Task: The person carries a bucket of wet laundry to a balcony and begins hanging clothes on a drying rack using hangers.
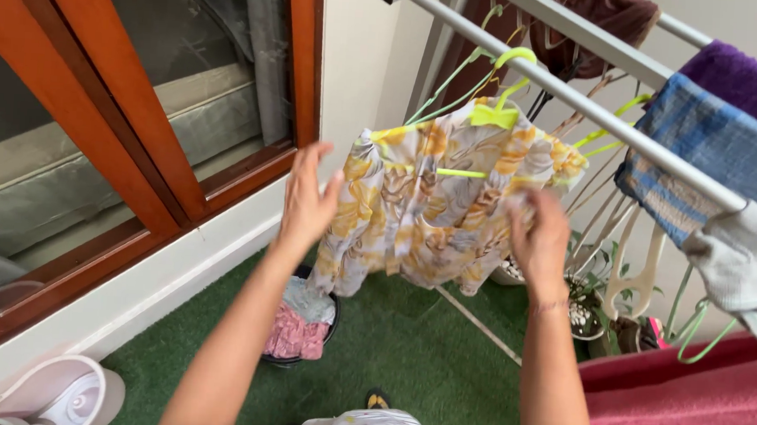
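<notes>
Green turf floor (422,355) below: your left hand (309,201) spreads open beside the yellow floral garment (431,211) on its green hanger (495,115); your right hand (539,240) pinches its edge.

Grey drying rack rail (578,98) above both grips, lime hanger (495,115) hooked on it bearing floral garment (431,216) between the grips, blue towel (706,162), purple towel (745,82) and grey cloth (743,261) draped right of the right grip (539,240), green floor mat (405,354) below, black basket (330,323) on it under the left grip (309,199).
</notes>
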